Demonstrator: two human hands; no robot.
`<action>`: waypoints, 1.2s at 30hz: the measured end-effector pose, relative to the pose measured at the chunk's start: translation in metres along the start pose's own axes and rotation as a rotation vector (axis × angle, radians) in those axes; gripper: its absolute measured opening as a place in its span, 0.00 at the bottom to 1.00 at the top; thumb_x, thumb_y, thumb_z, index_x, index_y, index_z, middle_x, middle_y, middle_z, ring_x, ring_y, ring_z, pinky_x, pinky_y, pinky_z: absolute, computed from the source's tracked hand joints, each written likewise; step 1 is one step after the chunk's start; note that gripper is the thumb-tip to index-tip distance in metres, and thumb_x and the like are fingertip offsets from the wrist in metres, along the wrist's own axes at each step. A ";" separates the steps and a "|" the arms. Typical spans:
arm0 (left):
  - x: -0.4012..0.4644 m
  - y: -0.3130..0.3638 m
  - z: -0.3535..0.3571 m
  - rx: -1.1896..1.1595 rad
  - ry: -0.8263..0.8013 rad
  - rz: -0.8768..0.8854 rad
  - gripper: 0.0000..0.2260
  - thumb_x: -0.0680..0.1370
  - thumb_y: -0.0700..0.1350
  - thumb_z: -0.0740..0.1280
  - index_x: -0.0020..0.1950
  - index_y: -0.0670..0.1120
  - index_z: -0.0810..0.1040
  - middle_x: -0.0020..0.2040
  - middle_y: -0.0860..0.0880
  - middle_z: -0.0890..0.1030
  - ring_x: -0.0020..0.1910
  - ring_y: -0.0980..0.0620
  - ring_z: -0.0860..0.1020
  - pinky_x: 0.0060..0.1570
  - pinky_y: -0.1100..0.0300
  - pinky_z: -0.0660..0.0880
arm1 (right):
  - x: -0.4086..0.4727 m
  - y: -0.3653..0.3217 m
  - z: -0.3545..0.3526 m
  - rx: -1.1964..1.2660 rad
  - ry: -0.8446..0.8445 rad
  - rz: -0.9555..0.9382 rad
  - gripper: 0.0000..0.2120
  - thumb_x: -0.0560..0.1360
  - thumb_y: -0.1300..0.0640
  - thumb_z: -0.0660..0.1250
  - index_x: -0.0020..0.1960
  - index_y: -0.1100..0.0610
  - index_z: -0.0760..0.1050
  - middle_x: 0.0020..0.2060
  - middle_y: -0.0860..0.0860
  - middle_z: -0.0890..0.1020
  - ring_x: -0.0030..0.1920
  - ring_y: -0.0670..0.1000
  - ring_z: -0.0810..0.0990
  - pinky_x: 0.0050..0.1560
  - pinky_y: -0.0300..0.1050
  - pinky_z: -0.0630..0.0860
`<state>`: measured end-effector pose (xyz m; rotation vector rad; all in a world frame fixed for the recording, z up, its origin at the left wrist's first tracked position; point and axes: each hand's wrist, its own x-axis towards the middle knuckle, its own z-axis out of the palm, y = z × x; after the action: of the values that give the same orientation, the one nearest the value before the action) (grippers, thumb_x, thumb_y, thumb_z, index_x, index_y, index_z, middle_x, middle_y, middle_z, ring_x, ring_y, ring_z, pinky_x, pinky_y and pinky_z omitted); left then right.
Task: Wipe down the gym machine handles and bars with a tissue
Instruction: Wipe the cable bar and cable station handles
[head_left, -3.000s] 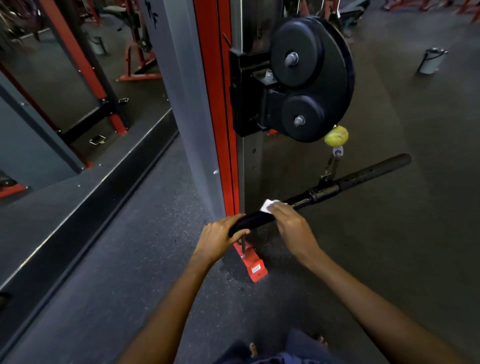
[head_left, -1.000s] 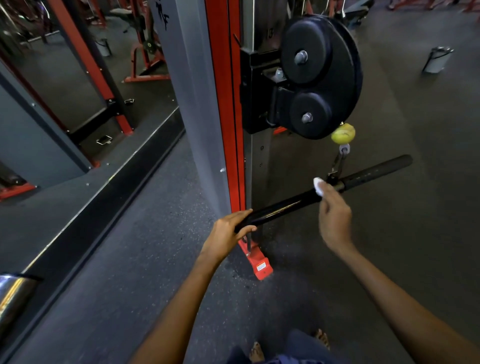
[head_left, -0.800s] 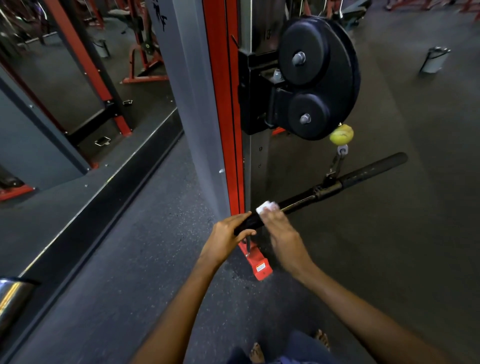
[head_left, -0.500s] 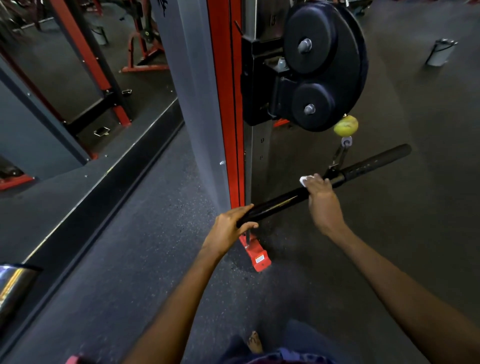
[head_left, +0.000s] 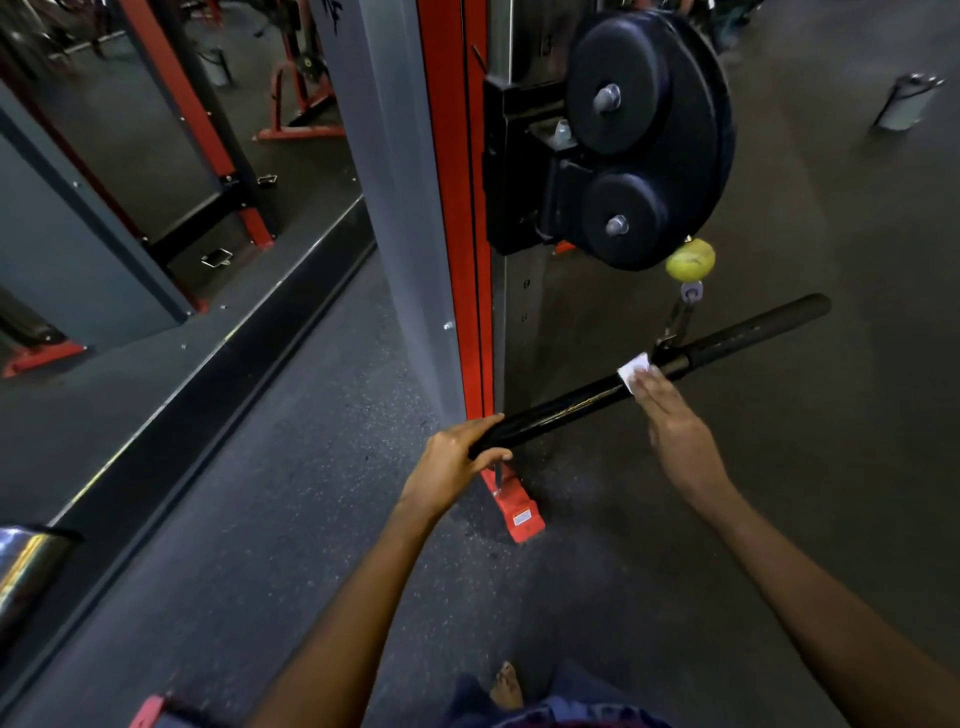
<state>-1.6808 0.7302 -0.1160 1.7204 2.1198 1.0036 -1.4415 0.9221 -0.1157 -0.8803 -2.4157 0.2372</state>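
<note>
Left hand (head_left: 457, 460) grips the bar (head_left: 566, 408) at its near end, steadying it. Right hand (head_left: 675, 423), fingers flat, presses the tissue (head_left: 632, 373) onto the bar beside the centre swivel (head_left: 668, 349). Firm pressure, wrapping underneath, would clean better. Half a second ago those fingers curled over the bar.

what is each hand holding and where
The left hand grips the bar at its near end; the right hand presses a tissue against the bar's middle.

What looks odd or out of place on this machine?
A scuffed yellow ball hangs just under the black pulley, above the clip of the bar; it looks improvised. Nothing spilled or broken shows.
</note>
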 end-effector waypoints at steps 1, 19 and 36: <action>0.000 0.000 0.000 0.002 0.005 -0.001 0.24 0.73 0.51 0.73 0.66 0.43 0.77 0.59 0.45 0.82 0.57 0.50 0.80 0.58 0.70 0.67 | -0.014 -0.004 0.002 0.069 0.022 0.107 0.26 0.67 0.79 0.58 0.65 0.68 0.73 0.64 0.62 0.75 0.67 0.57 0.70 0.71 0.34 0.54; -0.004 0.010 -0.006 0.161 -0.041 0.008 0.27 0.76 0.64 0.64 0.69 0.49 0.75 0.63 0.51 0.80 0.59 0.53 0.78 0.58 0.59 0.74 | 0.022 -0.074 0.007 1.789 -0.184 1.370 0.14 0.74 0.76 0.49 0.37 0.68 0.69 0.24 0.59 0.79 0.26 0.52 0.79 0.30 0.41 0.78; 0.116 0.013 0.025 0.014 -0.729 0.302 0.25 0.83 0.58 0.52 0.78 0.59 0.45 0.79 0.57 0.48 0.78 0.55 0.51 0.77 0.47 0.53 | 0.029 -0.050 0.012 1.708 0.094 1.239 0.14 0.75 0.75 0.50 0.43 0.66 0.73 0.31 0.56 0.82 0.32 0.50 0.82 0.37 0.40 0.79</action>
<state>-1.6896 0.8480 -0.0987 2.0376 1.4336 0.3166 -1.4935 0.9026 -0.0955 -1.1093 -0.5235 2.0782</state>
